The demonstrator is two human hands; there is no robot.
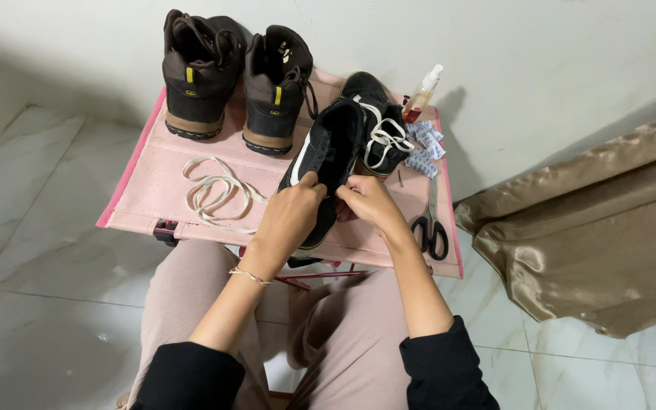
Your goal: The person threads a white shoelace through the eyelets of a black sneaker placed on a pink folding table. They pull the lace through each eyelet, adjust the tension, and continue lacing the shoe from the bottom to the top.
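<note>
The black sneaker (326, 156) lay on its side at the front of the pink desk (153, 163). The left hand (291, 215) and right hand (368, 201) both gripped its near end. The second sneaker (377, 121) touched it behind. A loose white lace (218, 193) lay left; scissors (430, 224) lay right; brown boots (233, 76) stood behind.

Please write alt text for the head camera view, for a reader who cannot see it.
Both hands, left hand and right hand, hold a black sneaker over a pink table. On the table lie a loose white lace, a second sneaker, brown boots, scissors and a spray bottle.
</note>
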